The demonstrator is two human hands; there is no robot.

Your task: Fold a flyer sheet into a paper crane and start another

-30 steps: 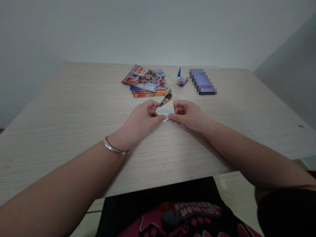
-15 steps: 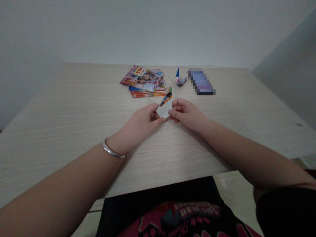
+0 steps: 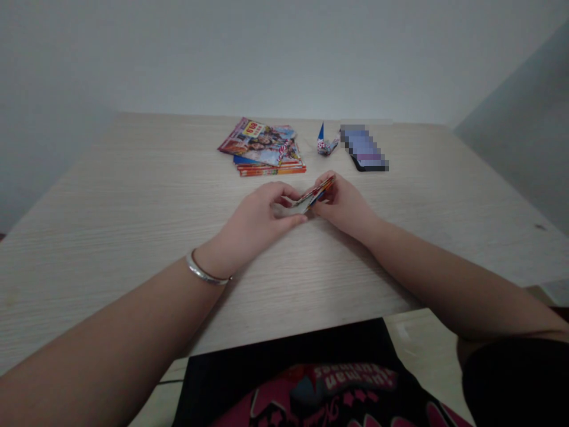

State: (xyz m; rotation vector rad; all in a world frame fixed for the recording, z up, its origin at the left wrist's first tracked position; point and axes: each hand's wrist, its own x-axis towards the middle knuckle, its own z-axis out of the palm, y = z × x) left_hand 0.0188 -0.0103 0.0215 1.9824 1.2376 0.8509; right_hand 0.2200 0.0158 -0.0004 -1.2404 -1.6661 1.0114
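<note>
Between my two hands is a small folded piece of printed paper (image 3: pixel 319 191), white on one face and brightly coloured on the other. My left hand (image 3: pixel 267 212), with a silver bangle at the wrist, pinches its left end between thumb and fingers. The right end is gripped by my right hand (image 3: pixel 340 201), whose fingers partly hide the folds. The paper is tilted and held just above the table (image 3: pixel 178 207).
Beyond my left hand lies a stack of colourful printed leaflets (image 3: pixel 262 145). A folded paper figure (image 3: pixel 326 145) with a blue point stands right of the stack. Further right is a phone (image 3: pixel 364 148), its screen blurred out. A wall (image 3: pixel 284 59) rises behind the table.
The folded paper has turned, so its white face now shows less and its coloured edges point right. My right hand has shifted slightly right and its fingers have closed over the paper's upper end.
</note>
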